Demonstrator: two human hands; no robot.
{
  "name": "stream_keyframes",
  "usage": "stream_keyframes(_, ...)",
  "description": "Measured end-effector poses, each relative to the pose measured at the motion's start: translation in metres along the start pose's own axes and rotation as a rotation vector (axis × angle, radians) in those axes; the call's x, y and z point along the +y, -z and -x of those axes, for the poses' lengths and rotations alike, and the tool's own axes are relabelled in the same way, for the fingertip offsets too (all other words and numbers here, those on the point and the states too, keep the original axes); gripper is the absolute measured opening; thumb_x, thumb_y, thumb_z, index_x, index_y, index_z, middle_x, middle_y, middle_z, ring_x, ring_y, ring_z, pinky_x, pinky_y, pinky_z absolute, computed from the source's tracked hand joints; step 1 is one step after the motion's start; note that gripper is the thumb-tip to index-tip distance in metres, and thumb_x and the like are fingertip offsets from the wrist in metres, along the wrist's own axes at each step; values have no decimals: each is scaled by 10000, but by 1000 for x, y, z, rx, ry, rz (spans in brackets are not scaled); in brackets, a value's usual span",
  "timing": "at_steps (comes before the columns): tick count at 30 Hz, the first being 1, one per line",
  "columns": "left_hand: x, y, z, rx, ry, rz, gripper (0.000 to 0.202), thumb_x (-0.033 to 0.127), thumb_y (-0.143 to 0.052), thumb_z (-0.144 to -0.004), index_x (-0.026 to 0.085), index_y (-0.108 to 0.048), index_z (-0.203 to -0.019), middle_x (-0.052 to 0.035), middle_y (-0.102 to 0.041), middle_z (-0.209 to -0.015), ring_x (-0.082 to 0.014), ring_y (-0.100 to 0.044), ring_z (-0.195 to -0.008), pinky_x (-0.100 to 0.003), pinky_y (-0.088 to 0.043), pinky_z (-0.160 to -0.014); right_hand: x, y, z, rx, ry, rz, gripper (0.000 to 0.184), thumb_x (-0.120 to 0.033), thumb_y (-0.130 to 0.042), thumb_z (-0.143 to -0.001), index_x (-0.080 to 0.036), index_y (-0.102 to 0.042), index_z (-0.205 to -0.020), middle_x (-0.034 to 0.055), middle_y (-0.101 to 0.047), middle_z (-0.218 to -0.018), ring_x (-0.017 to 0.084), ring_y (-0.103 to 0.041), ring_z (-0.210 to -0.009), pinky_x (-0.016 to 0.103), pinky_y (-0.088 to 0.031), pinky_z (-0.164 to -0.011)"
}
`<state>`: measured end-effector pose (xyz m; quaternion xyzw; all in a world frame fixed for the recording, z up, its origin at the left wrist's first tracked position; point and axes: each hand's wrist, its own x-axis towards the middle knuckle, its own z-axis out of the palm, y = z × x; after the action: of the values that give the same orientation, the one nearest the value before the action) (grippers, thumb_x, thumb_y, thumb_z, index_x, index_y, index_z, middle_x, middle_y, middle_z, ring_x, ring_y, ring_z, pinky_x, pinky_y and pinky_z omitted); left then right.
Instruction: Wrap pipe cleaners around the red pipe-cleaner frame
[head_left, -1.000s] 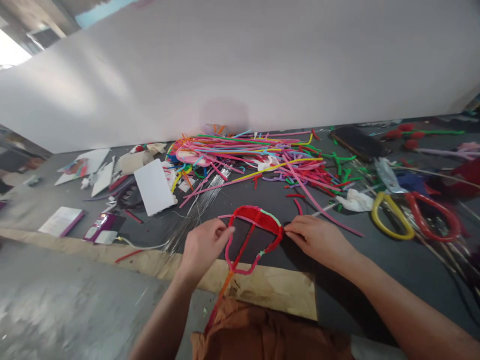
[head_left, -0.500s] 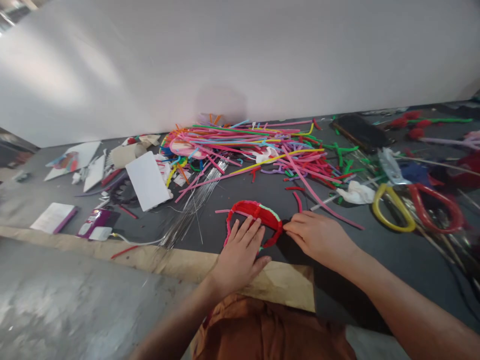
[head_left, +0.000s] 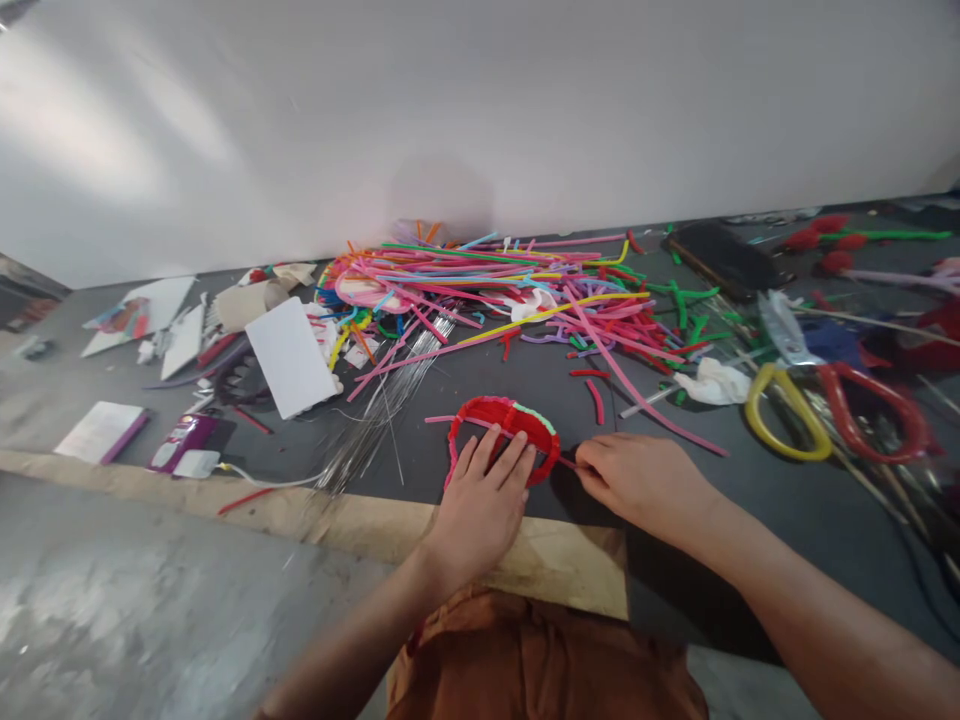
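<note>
A rounded shape [head_left: 538,432] made of red, pink and pale green pipe cleaners lies on the dark table in front of me. My left hand [head_left: 480,490] rests flat across its near left part, fingers stretched out, hiding some of it. Just right of the shape, my right hand [head_left: 628,478] is closed in a pinch on the end of a thin pink pipe cleaner [head_left: 568,463]. That strand runs from the shape's right edge to my fingertips. Another pink end [head_left: 439,419] sticks out at the left of the shape.
A heap of coloured pipe cleaners [head_left: 480,280] lies behind, with thin wires [head_left: 375,410] left of centre. Scissors [head_left: 787,412] with yellow and red handles are at right, near a dark phone [head_left: 724,260]. White card [head_left: 291,358] and a purple box [head_left: 184,442] lie left.
My right hand has moved slightly right, away from the shape, and a short pink strand now shows between them. The left hand's thumb has drawn in beside its fingers.
</note>
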<state>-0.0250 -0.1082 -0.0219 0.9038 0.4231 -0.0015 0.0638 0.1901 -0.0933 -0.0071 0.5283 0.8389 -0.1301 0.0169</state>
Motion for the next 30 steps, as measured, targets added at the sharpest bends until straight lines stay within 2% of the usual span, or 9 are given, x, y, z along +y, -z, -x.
stream_keyframes(5, 1, -1, -1, 10, -3, -18, 497, 264, -347, -914, 177, -352, -1404, -46, -347, -1474, -289, -206, -1380, -473, -200, -1105, -2, 2, 0, -54, -10, -16, 188, -230, -471, -851, -201, -630, -755, 45, -714, -798, 178, -664, -741, 250, -369, -551)
stream_keyframes(15, 2, 0, -3, 17, -19, -15, 506, 294, -360, -909, 196, -350, -1405, -53, -377, -1457, -263, -247, -1373, -491, -159, -1114, 1, 1, -1, -31, -30, 3, 200, -227, -455, -854, -198, -628, -760, 48, -710, -798, 187, -664, -766, 256, -390, -574)
stream_keyframes(19, 4, 1, -5, 2, -9, -4, 519, 278, -382, -892, 211, -354, -1405, -54, -366, -1463, -285, -258, -1363, -519, -143, -1108, 0, 3, 0, -36, -42, -15, 190, -235, -465, -854, -201, -629, -763, 47, -709, -802, 178, -661, -773, 248, -390, -580)
stream_keyframes(24, 5, 1, -6, -25, -39, 4, 549, 267, -420, -875, 221, -338, -1416, -54, -359, -1467, -332, -228, -1368, -520, -205, -1090, 1, 5, 3, -63, -73, -7, 180, -256, -479, -845, -213, -624, -748, 37, -711, -804, 181, -659, -731, 260, -376, -547)
stream_keyframes(30, 3, -2, -6, -9, -69, -12, 591, 488, -470, -860, 315, -328, -1407, -78, -357, -1465, -363, -215, -1369, -549, -262, -1057, 0, 8, 3, -109, -72, 25, 182, -236, -466, -852, -205, -625, -769, 43, -710, -820, 211, -664, -778, 282, -381, -560)
